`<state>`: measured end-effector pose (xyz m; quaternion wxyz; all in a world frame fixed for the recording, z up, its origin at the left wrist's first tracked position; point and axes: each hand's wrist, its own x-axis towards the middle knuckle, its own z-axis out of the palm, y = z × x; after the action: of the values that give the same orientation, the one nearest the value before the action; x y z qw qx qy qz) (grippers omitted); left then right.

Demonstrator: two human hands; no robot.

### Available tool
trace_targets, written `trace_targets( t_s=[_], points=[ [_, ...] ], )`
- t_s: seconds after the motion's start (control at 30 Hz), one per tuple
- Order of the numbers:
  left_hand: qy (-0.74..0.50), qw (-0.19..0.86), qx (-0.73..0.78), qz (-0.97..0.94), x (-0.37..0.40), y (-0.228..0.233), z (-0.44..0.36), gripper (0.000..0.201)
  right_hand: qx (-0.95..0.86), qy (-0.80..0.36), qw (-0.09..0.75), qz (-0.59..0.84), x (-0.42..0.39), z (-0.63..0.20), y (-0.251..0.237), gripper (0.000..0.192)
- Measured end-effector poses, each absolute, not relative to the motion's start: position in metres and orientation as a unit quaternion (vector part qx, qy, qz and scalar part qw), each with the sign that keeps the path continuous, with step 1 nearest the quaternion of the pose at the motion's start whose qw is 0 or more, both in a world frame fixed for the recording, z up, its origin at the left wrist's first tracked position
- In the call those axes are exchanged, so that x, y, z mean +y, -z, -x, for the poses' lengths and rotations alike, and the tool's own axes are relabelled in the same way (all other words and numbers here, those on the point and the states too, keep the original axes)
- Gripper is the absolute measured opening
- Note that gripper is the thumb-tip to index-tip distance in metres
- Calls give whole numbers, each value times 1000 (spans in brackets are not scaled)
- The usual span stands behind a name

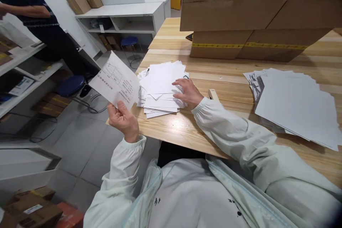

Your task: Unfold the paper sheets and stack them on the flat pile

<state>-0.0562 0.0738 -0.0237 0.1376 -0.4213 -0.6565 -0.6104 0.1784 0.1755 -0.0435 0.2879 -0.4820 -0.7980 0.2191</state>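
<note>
My left hand [123,119] grips a printed sheet of paper [116,80] by its lower edge, thumb on the near face, and holds it up past the table's left edge. Text and a line drawing show on the sheet. On the table lies an uneven stack of papers [162,82], mostly blank white on top. My right hand [187,92] rests at the right side of this stack, its fingers apart and bent over the top sheets. Just right of that wrist lies a small cream-coloured object, perhaps a stapler [213,95], partly behind my sleeve.
A larger pile of paper [296,103] lies at the table's right. Large cardboard boxes [219,44] stand at the back of the wooden table [171,124]. To the left are a person [48,17], blue stools [71,85], a white shelf unit [128,10] and cartons [34,208] on the floor.
</note>
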Motion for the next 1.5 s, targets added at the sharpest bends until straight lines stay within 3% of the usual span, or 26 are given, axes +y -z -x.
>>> trace_targets(
  t_s=[0.13,0.23,0.37,0.47,0.67,0.77,0.9,1.2,1.5],
  points=[
    [595,171,-649,443,78,24,63,40,-821,-231,187,488,189,-170,55,73],
    [576,198,-621,494,95,27,67,49,-837,-202,169,480,189,-170,61,60],
    [523,165,-483,683,138,29,64,42,-851,-167,190,461,188,-174,65,46],
    [405,128,-398,813,167,32,51,42,-839,-184,224,461,189,-178,70,42],
    [176,25,-493,852,173,50,26,42,-766,-222,350,492,178,-185,85,39],
    [163,-9,-543,824,168,57,19,38,-715,-255,407,508,173,-184,93,33],
    [145,-23,-572,807,169,55,17,47,-648,-311,466,517,177,-180,100,27],
    [155,-32,-596,787,175,53,17,37,-586,-368,511,510,182,-175,101,25],
    [167,-24,-606,777,176,59,16,40,-570,-379,513,517,180,-174,102,30]
  ],
)
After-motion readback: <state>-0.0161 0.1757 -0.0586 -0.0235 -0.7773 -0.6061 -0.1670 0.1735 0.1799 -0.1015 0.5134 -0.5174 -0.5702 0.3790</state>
